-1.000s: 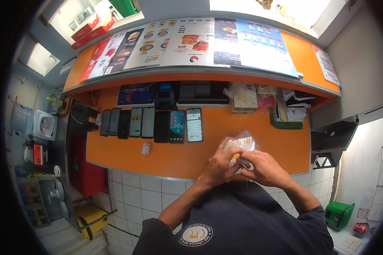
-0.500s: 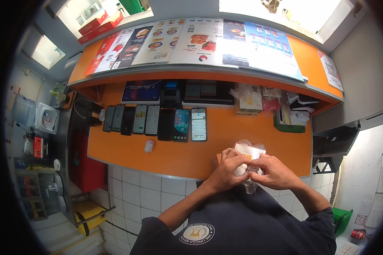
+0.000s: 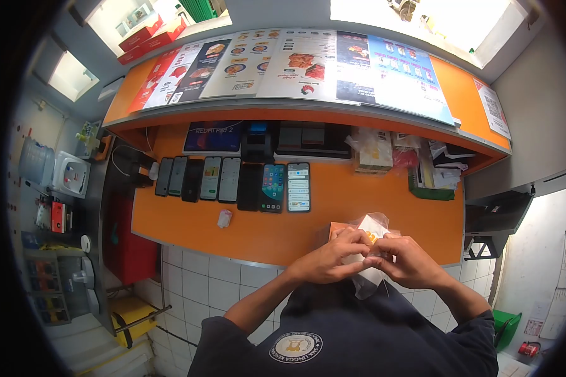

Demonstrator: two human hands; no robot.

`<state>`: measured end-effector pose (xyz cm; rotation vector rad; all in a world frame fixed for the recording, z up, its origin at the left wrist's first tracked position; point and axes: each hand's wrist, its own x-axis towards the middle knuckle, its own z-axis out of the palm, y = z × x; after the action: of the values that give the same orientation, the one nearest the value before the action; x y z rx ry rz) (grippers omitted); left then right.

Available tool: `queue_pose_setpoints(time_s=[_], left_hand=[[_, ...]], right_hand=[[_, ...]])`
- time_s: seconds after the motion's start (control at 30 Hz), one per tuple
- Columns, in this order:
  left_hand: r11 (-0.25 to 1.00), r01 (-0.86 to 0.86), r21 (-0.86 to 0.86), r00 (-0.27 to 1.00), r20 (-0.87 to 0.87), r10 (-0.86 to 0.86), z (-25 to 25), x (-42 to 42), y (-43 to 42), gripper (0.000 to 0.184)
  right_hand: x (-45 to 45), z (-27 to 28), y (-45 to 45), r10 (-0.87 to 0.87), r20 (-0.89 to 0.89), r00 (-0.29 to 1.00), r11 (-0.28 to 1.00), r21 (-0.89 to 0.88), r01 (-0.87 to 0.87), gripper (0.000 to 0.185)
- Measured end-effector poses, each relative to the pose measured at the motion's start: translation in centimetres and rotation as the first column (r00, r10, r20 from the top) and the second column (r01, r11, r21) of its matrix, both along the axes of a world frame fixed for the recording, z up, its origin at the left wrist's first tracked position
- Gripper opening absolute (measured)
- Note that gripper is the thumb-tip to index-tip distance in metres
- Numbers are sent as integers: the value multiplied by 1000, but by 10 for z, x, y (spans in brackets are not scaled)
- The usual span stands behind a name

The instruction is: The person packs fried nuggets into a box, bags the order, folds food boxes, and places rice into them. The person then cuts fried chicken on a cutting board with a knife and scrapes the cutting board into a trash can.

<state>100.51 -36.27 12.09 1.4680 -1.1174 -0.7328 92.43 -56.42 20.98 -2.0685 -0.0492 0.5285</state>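
A small white box or packet with a yellow mark (image 3: pixel 374 224) sits inside a clear plastic bag (image 3: pixel 367 288) at the counter's front edge, close to my body. My left hand (image 3: pixel 335 256) has its fingers curled over the near left side of the bag. From the right, my right hand (image 3: pixel 409 259) pinches the plastic, its fingertips meeting those of the left. The palms hide part of the white packet. Just behind my left fingers an orange flat piece (image 3: pixel 338 230) shows; what it is I cannot make out.
Several phones (image 3: pixel 211 178) lie in a row on the orange counter (image 3: pixel 245 237), with a small pinkish-white packet (image 3: pixel 224 218) in front. Bagged boxes (image 3: pixel 372 151) and a green tray of papers (image 3: pixel 431 190) stand at the back right. Menu sheets (image 3: pixel 295 66) cover the upper shelf.
My hands have shifted slightly down with the bag. The white packet is tilted differently, and more of the orange piece shows. The camera view has moved a little.
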Motion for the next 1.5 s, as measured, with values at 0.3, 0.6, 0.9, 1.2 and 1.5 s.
queue_pose_setpoints(time_s=[0.3,0.6,0.9,1.2,1.5], left_hand=[[986,-117,-122,891,426,158,27,5,-6,14],[996,57,-64,928,372,-29,30,11,-1,19],[1000,0,9,764,646,-6,26,24,-18,19],[952,-245,185,846,520,117,13,2,-15,23],[777,-587,-229,680,382,626,58,-110,-72,23]], right_hand=[[9,19,-11,53,39,998,997,61,-55,25],[-8,17,-11,109,95,990,994,-4,-109,35],[-5,-2,-22,96,173,980,983,-174,-66,33],[-56,-19,-39,-378,316,870,926,141,351,27],[-396,-280,-114,-868,-48,494,444,-520,730,28]])
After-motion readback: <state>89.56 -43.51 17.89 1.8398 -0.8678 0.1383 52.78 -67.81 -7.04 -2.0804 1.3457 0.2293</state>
